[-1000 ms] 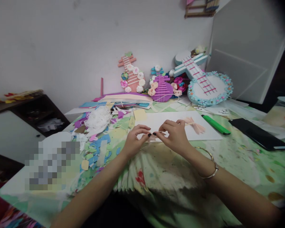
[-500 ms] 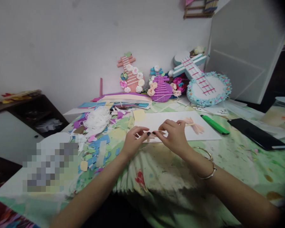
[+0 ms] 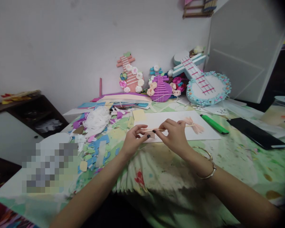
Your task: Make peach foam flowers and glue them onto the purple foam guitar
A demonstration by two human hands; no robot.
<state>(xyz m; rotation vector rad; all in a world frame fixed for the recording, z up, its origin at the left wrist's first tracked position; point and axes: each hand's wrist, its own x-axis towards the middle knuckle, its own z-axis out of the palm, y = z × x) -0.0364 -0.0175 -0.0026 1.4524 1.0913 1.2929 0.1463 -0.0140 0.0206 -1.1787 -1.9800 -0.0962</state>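
Over a white board (image 3: 171, 117) my two hands hold a thin pale stick with peach paper (image 3: 152, 135) at its left end. My left hand (image 3: 134, 139) has its thumb and fingers closed loosely at the paper. My right hand (image 3: 174, 133) pinches the stick between thumb and fingertips. To the right of that hand a thin stem shows, with fringed peach paper petals (image 3: 196, 127) on it. Whether the stem is one piece with the pinched stick is hidden behind my fingers.
A green marker (image 3: 215, 124) and a black flat case (image 3: 256, 133) lie to the right. White string (image 3: 97, 119) and coloured paper scraps (image 3: 95, 160) cover the left. Decorated model instruments (image 3: 209, 87) lean along the wall; a plastic tub (image 3: 282, 110) stands far right.
My left thumb has lowered slightly from the right fingertips, and the gap between my hands is a little wider. More of the stick and peach paper shows between them.
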